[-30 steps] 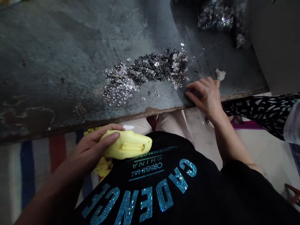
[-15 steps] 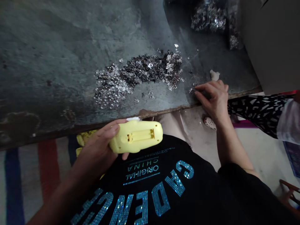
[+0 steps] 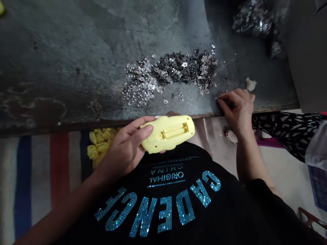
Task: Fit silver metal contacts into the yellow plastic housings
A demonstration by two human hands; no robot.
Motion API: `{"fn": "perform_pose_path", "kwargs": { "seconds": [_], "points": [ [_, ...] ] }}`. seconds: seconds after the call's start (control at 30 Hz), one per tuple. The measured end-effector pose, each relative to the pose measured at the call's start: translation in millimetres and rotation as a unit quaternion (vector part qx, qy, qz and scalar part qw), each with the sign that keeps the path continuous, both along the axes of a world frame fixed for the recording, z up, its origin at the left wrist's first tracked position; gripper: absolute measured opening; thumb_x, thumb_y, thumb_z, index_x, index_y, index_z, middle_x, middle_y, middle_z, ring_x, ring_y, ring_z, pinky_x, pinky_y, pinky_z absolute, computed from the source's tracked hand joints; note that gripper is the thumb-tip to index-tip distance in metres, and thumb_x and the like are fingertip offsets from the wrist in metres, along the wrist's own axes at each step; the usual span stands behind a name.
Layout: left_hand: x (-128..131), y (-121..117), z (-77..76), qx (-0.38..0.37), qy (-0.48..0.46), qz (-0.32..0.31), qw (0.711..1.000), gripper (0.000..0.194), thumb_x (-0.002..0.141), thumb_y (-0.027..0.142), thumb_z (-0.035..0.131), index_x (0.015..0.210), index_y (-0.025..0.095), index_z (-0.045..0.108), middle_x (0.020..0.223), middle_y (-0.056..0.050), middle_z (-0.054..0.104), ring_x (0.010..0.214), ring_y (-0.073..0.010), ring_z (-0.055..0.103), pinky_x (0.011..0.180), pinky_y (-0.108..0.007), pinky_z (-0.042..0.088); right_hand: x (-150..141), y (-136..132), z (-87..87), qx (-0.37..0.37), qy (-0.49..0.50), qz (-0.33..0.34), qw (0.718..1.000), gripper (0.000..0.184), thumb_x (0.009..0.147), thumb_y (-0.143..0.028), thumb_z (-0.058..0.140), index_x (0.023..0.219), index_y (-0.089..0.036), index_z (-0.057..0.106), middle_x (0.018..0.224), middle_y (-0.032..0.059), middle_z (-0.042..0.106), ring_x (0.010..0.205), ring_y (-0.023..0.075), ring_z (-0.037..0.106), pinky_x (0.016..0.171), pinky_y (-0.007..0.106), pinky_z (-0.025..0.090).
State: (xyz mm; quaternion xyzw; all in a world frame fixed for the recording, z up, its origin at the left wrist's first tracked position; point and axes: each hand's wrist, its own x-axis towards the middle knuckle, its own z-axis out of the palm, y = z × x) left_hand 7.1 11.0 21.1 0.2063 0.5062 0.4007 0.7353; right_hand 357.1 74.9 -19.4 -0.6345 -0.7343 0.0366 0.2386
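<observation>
The left hand (image 3: pixel 127 147) is closed on the yellow casing (image 3: pixel 168 140), thumb (image 3: pixel 143 134) flat across the perforated end and fingers wrapped beneath. The casing is held in the air just in front of the bench (image 3: pixel 107 44), recessed face up, its far end free.

Handling: the casing is probably light, hollow moulded plastic, stiff enough to take a firm grip without flexing. Its smooth, rounded surface may slip under a loose hold. Grip the solid end and outer rim; keep fingers clear of the open recess (image 3: pixel 176 130), whose thin walls are likely the weakest part.

The right hand (image 3: pixel 238 110) rests at the bench edge, thumb and forefinger brought together to a narrow pinch. A bright fleck shows at the tips; whether a metal piece is held cannot be told in this dim light.

Near the pinch lies the pile of metal pieces (image 3: pixel 176 69). These appear to be thin, stiff, very light stampings, slippery and prone to tangle. Lift each singly by opposite edges, since hard pressure could bend it. A small white part (image 3: pixel 250 84) lies just beyond the right hand.
</observation>
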Motion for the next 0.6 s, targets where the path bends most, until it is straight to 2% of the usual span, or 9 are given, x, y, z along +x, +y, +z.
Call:
{"fn": "perform_pose_path", "kwargs": {
  "seconds": [0.2, 0.47, 0.6],
  "points": [
    [0.7, -2.5, -2.2, 0.003, 0.0, 0.028, 1.0, 0.028, 0.088, 0.03, 0.098, 0.109, 0.018, 0.083, 0.116, -0.011, 0.09, 0.11, -0.0365, 0.088, 0.071, -0.036, 0.078, -3.4, -2.8, 3.8, -0.013, 0.011, 0.014, 1.0, 0.011, 0.105, -0.035, 0.073, 0.107, -0.031, 0.083, 0.103, 0.0043, 0.081, 0.109, 0.0344, 0.071, 0.102, 0.056, 0.046],
    [1.2, -3.2, -4.2, -0.002, 0.003, 0.048, 0.999, 0.033, 0.087, 0.029, 0.099, 0.112, 0.017, 0.081, 0.119, -0.013, 0.089, 0.109, -0.0349, 0.087, 0.068, -0.033, 0.077, -15.8, -7.8, 7.2, -0.018, 0.007, 0.027, 0.999, 0.014, 0.105, -0.042, 0.076, 0.105, -0.03, 0.082, 0.101, 0.0042, 0.082, 0.107, 0.033, 0.072, 0.099, 0.052, 0.046],
    [7.3, -2.5, -2.8, -0.008, 0.01, 0.065, 0.998, 0.037, 0.086, 0.031, 0.099, 0.113, 0.016, 0.079, 0.119, -0.013, 0.089, 0.095, -0.0317, 0.087, 0.061, -0.031, 0.074, -22.3, -14.1, 10.7, -0.017, 0.021, 0.037, 0.999, 0.014, 0.107, -0.04, 0.074, 0.101, -0.031, 0.084, 0.098, 0.0036, 0.082, 0.105, 0.0327, 0.074, 0.098, 0.053, 0.049]
  ]
}}
